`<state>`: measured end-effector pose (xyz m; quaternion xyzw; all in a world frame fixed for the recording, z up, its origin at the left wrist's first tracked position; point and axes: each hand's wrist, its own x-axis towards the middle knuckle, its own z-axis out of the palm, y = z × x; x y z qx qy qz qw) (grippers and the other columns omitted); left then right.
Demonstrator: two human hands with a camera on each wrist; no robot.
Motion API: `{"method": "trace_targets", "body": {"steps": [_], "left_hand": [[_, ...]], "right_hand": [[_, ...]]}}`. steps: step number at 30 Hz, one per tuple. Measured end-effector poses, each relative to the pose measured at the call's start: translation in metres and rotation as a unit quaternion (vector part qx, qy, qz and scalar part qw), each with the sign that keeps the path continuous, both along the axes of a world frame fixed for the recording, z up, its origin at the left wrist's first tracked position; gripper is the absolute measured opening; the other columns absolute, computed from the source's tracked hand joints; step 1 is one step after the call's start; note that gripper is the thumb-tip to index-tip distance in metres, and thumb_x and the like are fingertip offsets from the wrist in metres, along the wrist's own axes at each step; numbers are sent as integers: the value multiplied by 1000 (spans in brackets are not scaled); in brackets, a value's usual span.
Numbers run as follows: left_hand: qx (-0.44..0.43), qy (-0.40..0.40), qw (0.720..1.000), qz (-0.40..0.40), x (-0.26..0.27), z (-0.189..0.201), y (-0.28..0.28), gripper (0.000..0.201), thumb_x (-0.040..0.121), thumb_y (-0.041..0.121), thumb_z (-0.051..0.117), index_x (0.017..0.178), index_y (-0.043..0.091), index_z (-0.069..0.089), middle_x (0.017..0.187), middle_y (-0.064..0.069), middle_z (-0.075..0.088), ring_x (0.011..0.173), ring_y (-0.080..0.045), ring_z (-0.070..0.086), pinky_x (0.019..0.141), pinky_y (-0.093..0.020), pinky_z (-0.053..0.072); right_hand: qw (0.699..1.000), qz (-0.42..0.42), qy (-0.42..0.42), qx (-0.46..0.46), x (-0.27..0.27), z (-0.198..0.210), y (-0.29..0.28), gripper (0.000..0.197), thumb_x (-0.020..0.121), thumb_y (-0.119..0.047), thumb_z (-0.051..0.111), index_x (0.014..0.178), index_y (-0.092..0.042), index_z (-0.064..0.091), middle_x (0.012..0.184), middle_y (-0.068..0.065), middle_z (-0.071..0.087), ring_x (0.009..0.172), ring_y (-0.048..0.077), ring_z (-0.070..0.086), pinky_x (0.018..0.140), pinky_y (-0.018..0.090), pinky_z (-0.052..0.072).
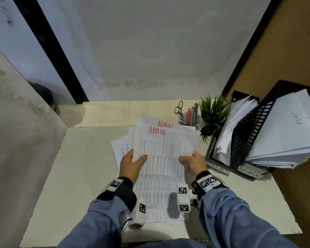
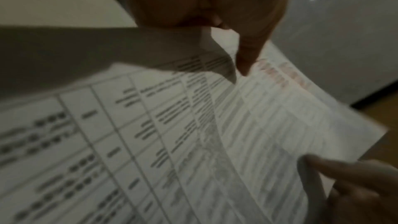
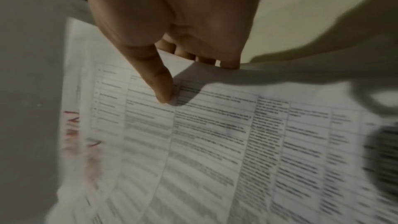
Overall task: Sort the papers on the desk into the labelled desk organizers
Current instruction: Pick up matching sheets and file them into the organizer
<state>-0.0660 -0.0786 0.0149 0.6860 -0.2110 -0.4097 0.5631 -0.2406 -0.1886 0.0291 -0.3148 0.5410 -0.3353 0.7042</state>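
Observation:
A sheet marked ADMIN in red (image 1: 164, 145) is lifted over a fanned pile of printed papers (image 1: 157, 187) on the desk. My left hand (image 1: 132, 162) pinches its left edge, thumb on top. My right hand (image 1: 191, 162) pinches its right edge. A second ADMIN sheet (image 1: 166, 124) shows behind it. The left wrist view shows my left thumb (image 2: 247, 54) on the held sheet (image 2: 280, 117). In the right wrist view my right thumb (image 3: 159, 84) presses the sheet (image 3: 204, 134), with the fingers underneath. Two black organizers stand at the right, labelled HR (image 1: 238, 133) and ADMIN (image 1: 258, 127), both holding papers.
A cup of pens and scissors (image 1: 190, 115) and a small green plant (image 1: 213, 111) stand behind the papers. A brown wall (image 1: 293, 51) runs along the right, a grey partition (image 1: 16, 122) along the left. The pale desk top (image 1: 79, 167) lies bare left of the pile.

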Motion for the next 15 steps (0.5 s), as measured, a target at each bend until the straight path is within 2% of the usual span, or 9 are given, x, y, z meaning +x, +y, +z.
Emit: {"method": "trace_targets", "body": {"steps": [2,3,5,7,9,10,12,14,15], "left_hand": [[-22,-56,998,30,-2,22,-7,10,86,18,65,94,22,69,94,1,73,91,-20,68,82,-38,57],[-34,-94,994,44,-2,36,-11,6,86,16,63,90,18,68,88,1,72,85,-19,68,75,-32,57],[-63,-161,983,62,-2,59,-17,1,86,15,64,87,15,64,80,4,67,75,-12,64,62,-20,52],[-95,-177,976,80,-3,73,-19,8,85,13,67,92,13,64,81,7,66,76,-8,64,61,-14,50],[-116,-150,979,75,-4,73,-17,15,85,11,67,100,14,66,88,9,69,83,-4,66,68,-14,54],[-106,-144,982,65,-5,68,-15,15,85,11,67,99,16,67,89,9,69,84,-3,67,69,-14,55],[-41,-149,987,34,-5,48,-10,9,86,16,66,95,19,65,88,6,68,86,-12,67,68,-18,56],[39,-160,986,-17,-1,23,-5,15,90,23,61,103,15,65,94,0,68,93,-21,67,73,-26,53],[65,-165,983,-42,0,13,-3,21,92,25,58,108,13,64,98,-2,68,96,-23,66,75,-26,51]], "right_hand": [[997,5,26,-79,8,26,-1,27,78,17,56,102,7,61,100,18,66,84,26,64,66,24,58],[991,6,40,-127,10,38,-4,24,79,13,58,102,5,62,98,15,66,85,25,64,66,23,57],[975,11,55,-215,14,59,-10,21,81,5,63,101,-3,63,97,9,67,92,23,64,76,25,54],[961,9,47,-272,16,76,-9,19,82,3,64,91,-14,63,90,1,67,86,15,64,75,21,53],[949,-2,45,-313,15,84,-5,26,82,3,64,82,-23,61,83,-3,64,78,8,61,65,14,52],[946,-1,48,-319,15,83,-2,28,83,3,63,80,-24,59,82,-2,63,77,7,60,61,11,51],[954,20,66,-292,12,68,6,25,85,2,60,80,-22,59,85,-1,62,81,11,59,58,10,49],[967,42,104,-228,9,41,16,21,87,3,56,82,-18,59,86,0,63,86,18,63,58,11,49],[971,46,125,-201,6,28,20,21,87,4,55,83,-16,59,88,4,64,89,23,63,60,13,48]]}}
